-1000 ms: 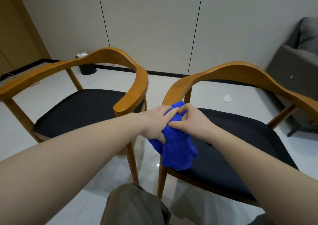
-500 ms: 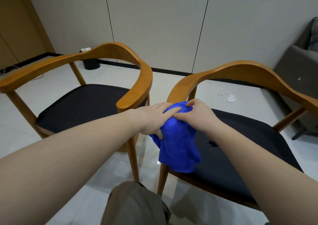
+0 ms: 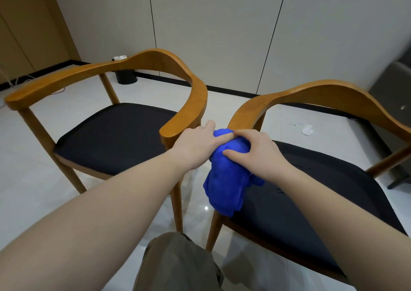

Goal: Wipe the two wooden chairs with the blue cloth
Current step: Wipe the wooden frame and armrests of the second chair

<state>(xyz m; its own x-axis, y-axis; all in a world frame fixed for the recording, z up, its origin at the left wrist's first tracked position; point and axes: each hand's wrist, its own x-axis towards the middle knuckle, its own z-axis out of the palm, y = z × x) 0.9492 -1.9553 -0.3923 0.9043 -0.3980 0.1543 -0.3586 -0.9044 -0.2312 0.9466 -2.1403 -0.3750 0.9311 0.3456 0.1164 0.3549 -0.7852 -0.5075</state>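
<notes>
Two wooden armchairs with black seats stand side by side. The left chair (image 3: 182, 84) has its curved armrest ending near my hands. The right chair (image 3: 329, 92) has the blue cloth (image 3: 229, 179) draped over the near end of its left armrest, hanging down past the seat edge. My left hand (image 3: 195, 144) rests on the cloth's left side with fingers laid over its top. My right hand (image 3: 255, 150) presses on the cloth from the right, thumb against the fabric. The armrest tip under the cloth is hidden.
A black bin (image 3: 125, 75) stands by the far wall behind the left chair. A grey sofa (image 3: 398, 104) sits at the right edge. A scrap of white paper (image 3: 307, 129) lies on the glossy tile floor. My knee (image 3: 178, 261) is at the bottom centre.
The view has shifted so the scene sits further right and lower. Both hands stay on the cloth at the armrest end; the right hand has closed more over its top.
</notes>
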